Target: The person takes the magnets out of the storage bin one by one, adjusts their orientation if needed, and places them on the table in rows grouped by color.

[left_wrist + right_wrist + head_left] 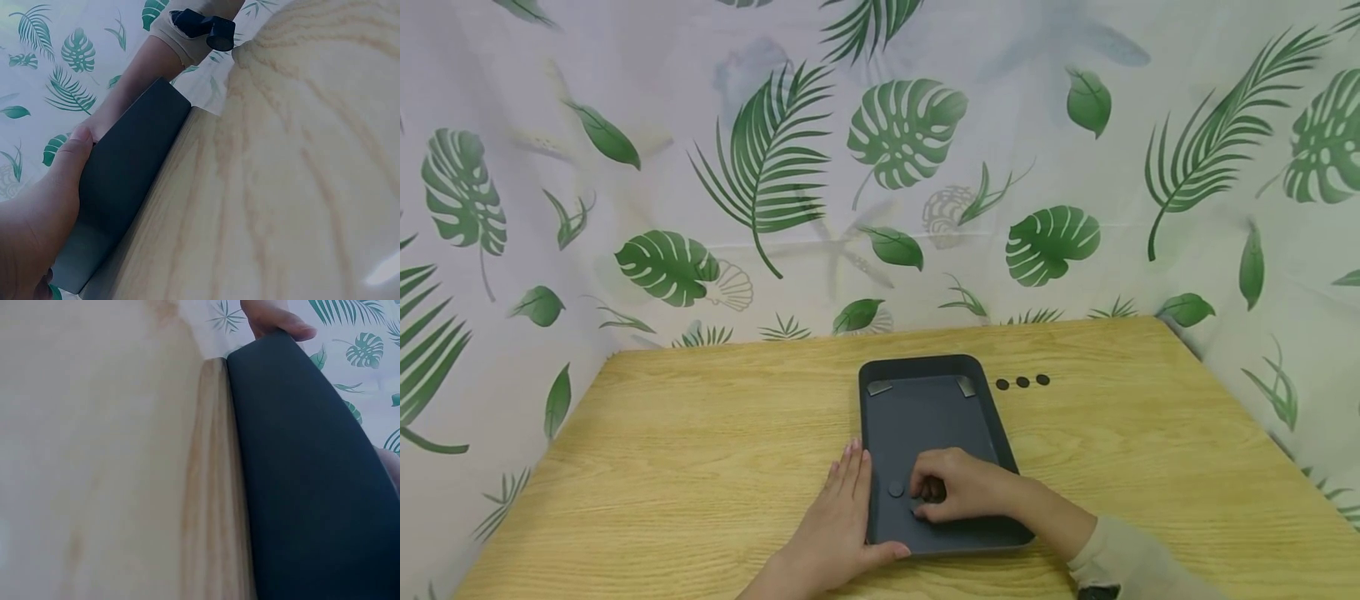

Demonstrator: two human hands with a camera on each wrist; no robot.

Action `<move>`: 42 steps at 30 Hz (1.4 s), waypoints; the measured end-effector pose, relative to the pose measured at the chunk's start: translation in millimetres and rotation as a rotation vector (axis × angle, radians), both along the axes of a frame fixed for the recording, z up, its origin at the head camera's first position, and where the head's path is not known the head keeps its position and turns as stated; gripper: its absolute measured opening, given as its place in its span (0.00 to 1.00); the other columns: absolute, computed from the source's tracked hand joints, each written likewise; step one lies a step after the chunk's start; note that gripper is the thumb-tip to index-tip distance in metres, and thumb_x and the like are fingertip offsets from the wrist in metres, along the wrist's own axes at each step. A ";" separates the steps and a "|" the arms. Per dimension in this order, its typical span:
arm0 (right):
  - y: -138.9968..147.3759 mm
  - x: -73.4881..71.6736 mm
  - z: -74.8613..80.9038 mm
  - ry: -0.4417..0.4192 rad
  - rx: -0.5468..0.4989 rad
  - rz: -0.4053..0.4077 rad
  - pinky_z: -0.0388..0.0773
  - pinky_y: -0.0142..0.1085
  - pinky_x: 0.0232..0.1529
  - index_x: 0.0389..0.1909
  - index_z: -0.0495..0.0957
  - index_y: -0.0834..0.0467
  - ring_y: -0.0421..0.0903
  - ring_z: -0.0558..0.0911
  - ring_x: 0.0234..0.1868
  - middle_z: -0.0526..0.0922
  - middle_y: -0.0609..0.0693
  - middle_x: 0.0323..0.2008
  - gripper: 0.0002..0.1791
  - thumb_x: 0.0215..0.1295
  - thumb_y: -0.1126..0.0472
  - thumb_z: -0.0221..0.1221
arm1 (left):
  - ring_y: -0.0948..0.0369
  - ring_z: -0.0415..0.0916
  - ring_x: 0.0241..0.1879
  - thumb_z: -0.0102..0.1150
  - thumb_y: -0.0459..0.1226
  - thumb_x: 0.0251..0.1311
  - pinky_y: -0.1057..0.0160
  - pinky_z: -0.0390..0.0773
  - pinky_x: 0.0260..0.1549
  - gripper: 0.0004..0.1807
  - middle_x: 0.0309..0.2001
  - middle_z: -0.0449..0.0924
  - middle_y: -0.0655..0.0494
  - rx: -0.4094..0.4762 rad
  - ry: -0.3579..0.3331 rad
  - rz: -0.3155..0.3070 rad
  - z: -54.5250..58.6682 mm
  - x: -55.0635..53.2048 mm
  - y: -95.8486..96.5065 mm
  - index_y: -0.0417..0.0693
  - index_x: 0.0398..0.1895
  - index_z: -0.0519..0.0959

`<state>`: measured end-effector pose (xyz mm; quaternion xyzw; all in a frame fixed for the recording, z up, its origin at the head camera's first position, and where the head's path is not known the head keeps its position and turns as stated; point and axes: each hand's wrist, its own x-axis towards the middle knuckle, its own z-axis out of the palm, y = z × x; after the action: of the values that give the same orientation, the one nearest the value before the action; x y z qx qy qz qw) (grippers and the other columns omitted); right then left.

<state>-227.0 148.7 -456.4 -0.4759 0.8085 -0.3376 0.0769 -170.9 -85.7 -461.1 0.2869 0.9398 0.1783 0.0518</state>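
A dark grey rectangular tray (936,433) lies on the wooden table, its long side running away from me. My left hand (842,517) steadies its near left corner, fingers straight along the left side and thumb across the front rim. In the left wrist view that thumb (72,147) lies at the rim. Inside the tray, my right hand (958,487) has curled fingers and pinches a small dark disc, mostly hidden by the fingertips. Just left of those fingertips, another round dark disc (896,490) lies flat on the tray floor.
Small silvery corner pieces, one left (879,387) and one right (966,386), sit at the tray's far corners. Three black discs (1022,382) lie in a row on the table (715,433), right of the tray. A leaf-patterned cloth (805,192) hangs behind and along both sides.
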 end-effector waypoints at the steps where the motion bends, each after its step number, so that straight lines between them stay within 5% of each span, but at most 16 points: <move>1: 0.0 0.3 0.2 0.002 -0.007 -0.004 0.76 0.25 0.31 0.33 0.79 0.57 0.33 0.75 0.29 0.78 0.46 0.30 0.04 0.57 0.64 0.64 | 0.47 0.29 0.74 0.47 0.69 0.56 0.47 0.49 0.68 0.59 0.74 0.31 0.37 0.000 -0.002 0.000 0.0 0.1 0.0 0.31 0.73 0.42; 42: 39.1 -3.4 33.2 0.156 -0.061 -0.121 0.75 0.27 0.28 0.33 0.78 0.57 0.33 0.74 0.27 0.79 0.44 0.29 0.07 0.55 0.67 0.66 | 0.45 0.33 0.74 0.48 0.68 0.56 0.46 0.50 0.68 0.59 0.74 0.35 0.36 0.004 0.021 0.010 -1.2 0.1 0.6 0.29 0.72 0.44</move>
<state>-230.4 187.9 -423.1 -0.4532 0.8285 -0.3282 -0.0213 -170.7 -85.1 -462.4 0.2843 0.9413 0.1773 0.0406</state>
